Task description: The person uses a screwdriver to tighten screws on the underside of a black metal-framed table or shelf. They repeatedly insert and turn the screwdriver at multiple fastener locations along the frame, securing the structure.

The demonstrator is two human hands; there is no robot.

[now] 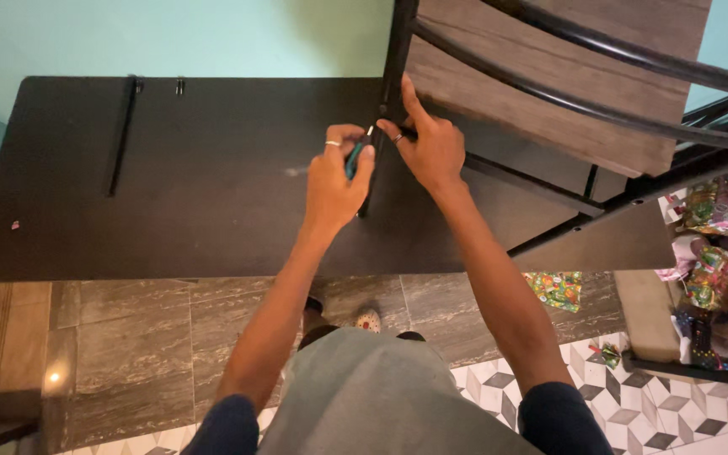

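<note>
My left hand is covering most of the green-handled screwdriver, so only a sliver of handle and the thin shaft are showing. The tip is too small to make out, and the screw, if there is one, is hiding behind my right hand. The black metal frame and the wood-grain panel are running off the top and right edges. The colourful wrappers at the right are possibly sweets, too blurred to tell.

We saw a dark counter over the tiled floor. A black metal frame rested on it. A thin black rod lay near its left end.
</note>
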